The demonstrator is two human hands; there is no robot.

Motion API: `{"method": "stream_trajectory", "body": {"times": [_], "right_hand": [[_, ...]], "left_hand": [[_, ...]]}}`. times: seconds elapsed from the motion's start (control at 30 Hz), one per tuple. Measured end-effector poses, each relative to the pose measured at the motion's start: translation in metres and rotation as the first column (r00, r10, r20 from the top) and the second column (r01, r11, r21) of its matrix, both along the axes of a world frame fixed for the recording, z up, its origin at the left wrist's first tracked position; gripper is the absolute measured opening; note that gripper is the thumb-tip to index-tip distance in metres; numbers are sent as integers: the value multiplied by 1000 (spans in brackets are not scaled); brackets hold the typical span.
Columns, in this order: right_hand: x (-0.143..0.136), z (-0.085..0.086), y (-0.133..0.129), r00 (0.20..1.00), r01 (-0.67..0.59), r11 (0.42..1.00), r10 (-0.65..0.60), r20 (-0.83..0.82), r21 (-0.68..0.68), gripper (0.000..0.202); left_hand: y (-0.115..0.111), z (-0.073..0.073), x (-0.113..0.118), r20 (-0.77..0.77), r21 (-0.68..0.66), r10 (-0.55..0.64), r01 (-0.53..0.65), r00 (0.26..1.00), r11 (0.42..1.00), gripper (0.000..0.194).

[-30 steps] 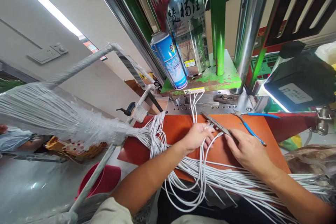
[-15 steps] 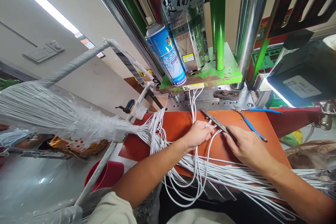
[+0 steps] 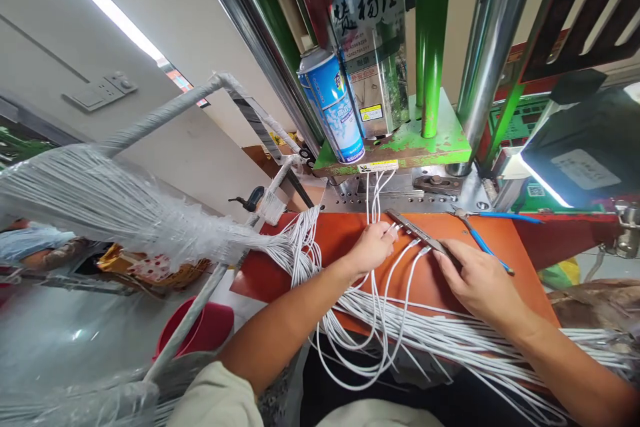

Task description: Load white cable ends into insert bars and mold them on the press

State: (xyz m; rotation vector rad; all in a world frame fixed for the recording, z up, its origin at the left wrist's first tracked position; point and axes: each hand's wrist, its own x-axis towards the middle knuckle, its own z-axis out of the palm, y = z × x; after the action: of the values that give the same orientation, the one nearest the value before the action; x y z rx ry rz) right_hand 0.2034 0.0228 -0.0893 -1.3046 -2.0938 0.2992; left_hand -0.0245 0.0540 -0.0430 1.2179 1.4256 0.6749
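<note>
My right hand (image 3: 473, 273) grips the near end of a slim metal bar (image 3: 411, 228), thumb along its side. Two white cables (image 3: 400, 283) have their ends at the bar's left edge and hang down in loops. Farther along the same edge, my left hand (image 3: 374, 248) pinches another white cable by its end, close against the bar. Its fingertips partly hide how that end meets the metal. Under both hands, a bundle of white cables (image 3: 425, 330) lies across the orange work surface (image 3: 517, 263).
A green press plate (image 3: 445, 143) stands behind, carrying a blue spray can (image 3: 336, 110) and a metal tin (image 3: 380, 80). Cables run beneath it. Blue-handled cutters (image 3: 480, 240) lie right. A plastic-wrapped cable bundle (image 3: 165, 220) hangs left near a red bucket (image 3: 210, 327). A lamp (image 3: 585, 153) overhangs the right.
My left hand has shifted along the bar toward its far end. A second cable now hangs from the bar free of my fingers. My right hand keeps its hold.
</note>
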Motion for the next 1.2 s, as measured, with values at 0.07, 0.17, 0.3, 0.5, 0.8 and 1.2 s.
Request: {"method": "stream_trajectory", "body": {"times": [0.07,0.17,0.3,0.5,0.8,1.2], "right_hand": [[0,0,0,1000,-9,1000,9,-2,-4,29],[0,-1,1,1000,-29,1000,29,4,-5,28],[2,-2,1,991,-131,991,130,-15,-18,28],[2,1,0,997,-75,997,73,-40,-32,29],[0,5,-1,995,-68,993,61,-73,-97,32],[10,10,8,985,-160,987,159,71,6,29]], "left_hand": [[3,0,1,4,-44,-54,55,999,998,19],[8,-1,4,19,-82,-103,104,994,991,21],[10,-2,7,54,-100,-132,137,990,986,24],[12,6,-9,181,-193,-222,256,958,947,28],[23,13,-30,257,-344,-291,368,922,864,33],[1,51,-23,-275,-7,-282,291,919,957,35]]}}
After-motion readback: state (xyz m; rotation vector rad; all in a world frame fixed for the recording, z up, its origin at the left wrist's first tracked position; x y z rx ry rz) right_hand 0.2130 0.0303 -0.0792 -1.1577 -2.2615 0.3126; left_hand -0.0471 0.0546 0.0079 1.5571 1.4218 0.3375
